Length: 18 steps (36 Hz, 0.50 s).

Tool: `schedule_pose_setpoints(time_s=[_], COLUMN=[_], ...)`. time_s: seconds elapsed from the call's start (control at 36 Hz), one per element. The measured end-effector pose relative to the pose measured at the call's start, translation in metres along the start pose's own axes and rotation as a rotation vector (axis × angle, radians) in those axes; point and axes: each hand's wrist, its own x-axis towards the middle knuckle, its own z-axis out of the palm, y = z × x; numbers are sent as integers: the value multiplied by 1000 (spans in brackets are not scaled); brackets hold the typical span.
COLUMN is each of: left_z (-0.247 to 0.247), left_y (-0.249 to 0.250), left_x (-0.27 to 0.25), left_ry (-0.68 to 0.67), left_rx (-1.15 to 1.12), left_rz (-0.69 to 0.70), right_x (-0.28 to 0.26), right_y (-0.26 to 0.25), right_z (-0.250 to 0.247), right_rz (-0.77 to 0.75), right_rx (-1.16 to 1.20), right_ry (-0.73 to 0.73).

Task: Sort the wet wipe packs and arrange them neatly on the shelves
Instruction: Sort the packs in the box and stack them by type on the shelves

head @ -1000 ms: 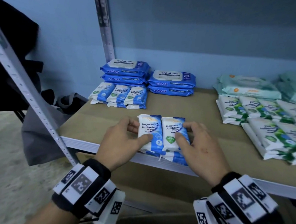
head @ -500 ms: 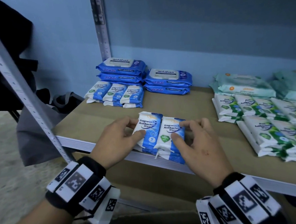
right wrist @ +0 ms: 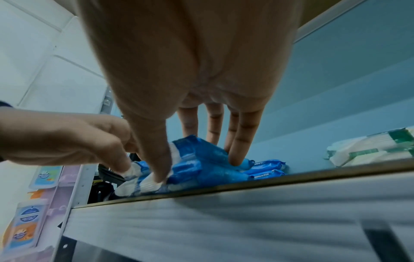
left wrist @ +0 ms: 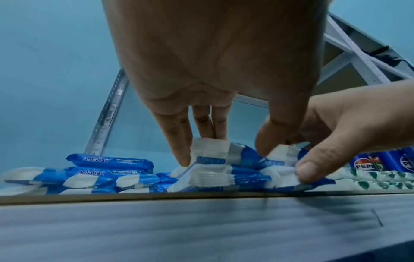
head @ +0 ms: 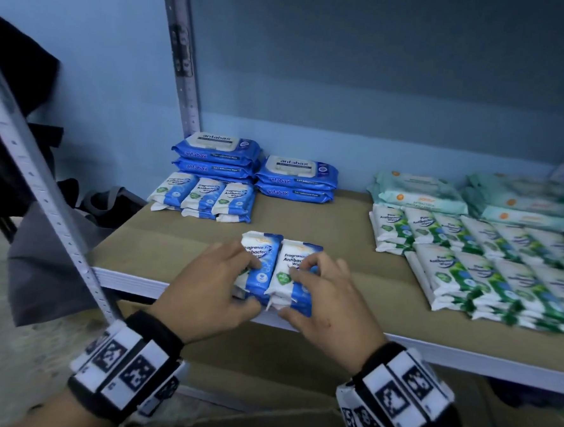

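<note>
Two short stacks of small blue-and-white antibacterial wipe packs lie side by side at the front edge of the shelf board (head: pixel 338 236). My left hand (head: pixel 234 276) grips the left stack (head: pixel 262 248), fingers curled over its top and thumb at its near end. My right hand (head: pixel 306 287) grips the right stack (head: pixel 299 257) the same way. In the left wrist view my left hand (left wrist: pixel 226 152) pinches the stack (left wrist: pixel 210 170). In the right wrist view my right hand (right wrist: pixel 197 166) presses into the blue packs (right wrist: pixel 212 177), with the left hand (right wrist: pixel 89 141) beside it.
Large blue antabax packs (head: pixel 216 153) are stacked at the back left, with a row of small blue packs (head: pixel 202 195) in front. Green-and-white packs (head: pixel 469 267) and pale green packs (head: pixel 417 192) fill the right side. Metal uprights (head: pixel 183 75) stand left.
Both hands have closed further over the two stacks. The thumbs dropped from the pack tops to the near ends, and the fingers curled more tightly.
</note>
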Motion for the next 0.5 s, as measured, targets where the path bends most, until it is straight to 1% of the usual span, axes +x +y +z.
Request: schedule_pose_setpoints(time_s=[0.06,0.14,0.22,0.28,0.42,0.5], left_z=[2,7,1,-4,-12,-12], left_y=[1,1,1,2,11,14], left_x=[-2,1,7,12,30,43], left_ry=[-6,43,56,32,-57,-103], left_rx=[30,76,78,91,136,186], left_rz=[-7,3,-9,-27,-74,-114], right_x=[-1,0,4,8,22,33], right_y=[-3,-8,-10,-10,-12,-11], right_z=[2,0,-6,-10,-22,-28], right_rz=[18,44,60,74,81,120], right_rx=[-26,-49,-89,-119,-182,-229], right_ry=[8,16,-11,-50,-91,-118])
